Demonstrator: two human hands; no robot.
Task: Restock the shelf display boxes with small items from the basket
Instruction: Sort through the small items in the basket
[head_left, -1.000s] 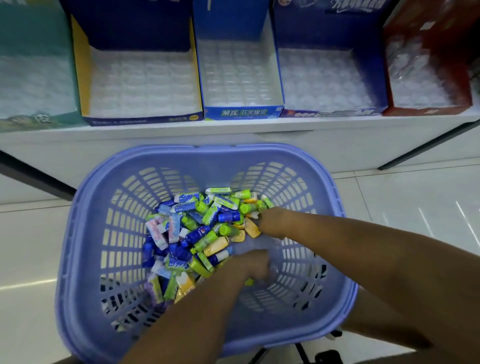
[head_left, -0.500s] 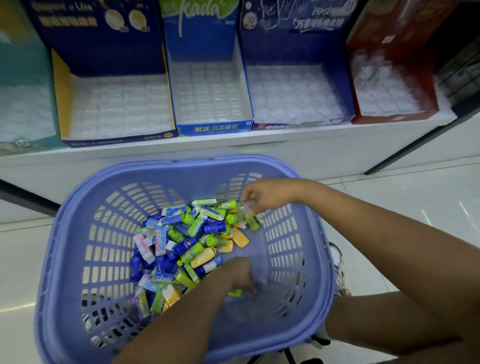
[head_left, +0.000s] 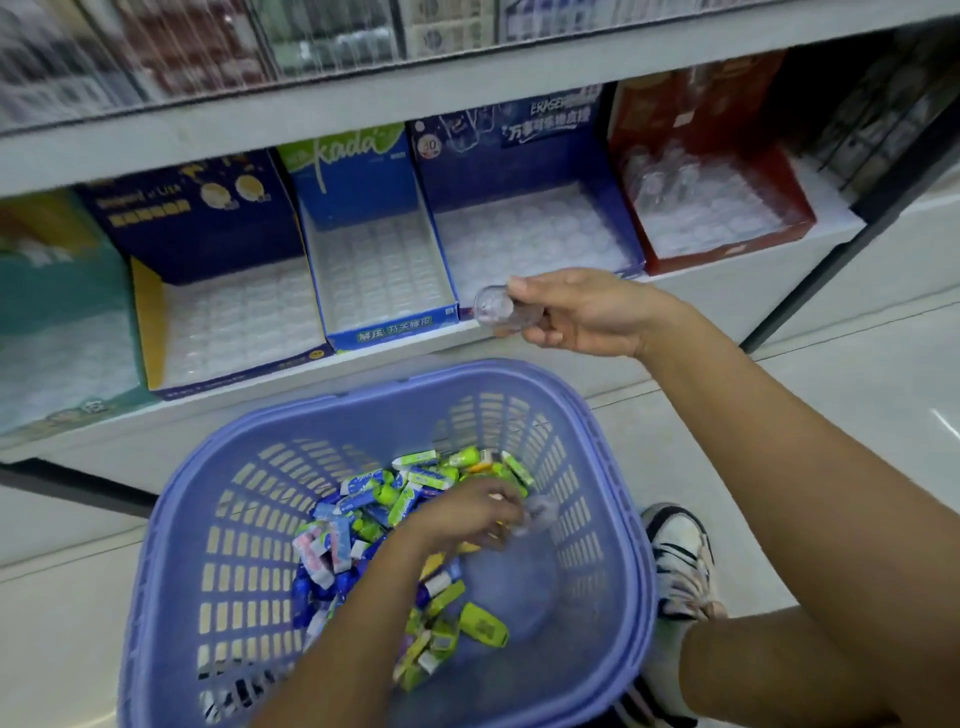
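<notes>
head view: right hand (head_left: 582, 312) pinches a small clear plastic capsule (head_left: 497, 312) between thumb and curled fingers. the dark-blue cardboard display box (head_left: 530, 234) with its white dimpled tray sits just behind the grip, so it's likely lining up a drop into a dimple. left hand (head_left: 467, 514) is below that grip, down in the lilac slotted plastic basket (head_left: 156, 530), fingers curled over the heap of small wrapped items (head_left: 374, 499), probably fishing for the next piece. can't tell if it has hold of anything.

basket (head_left: 363, 405) on floor before shelf (head_left: 363, 364) | display boxes (head_left: 384, 270) side-by-side on shelf | items (head_left: 363, 519) in basket
</notes>
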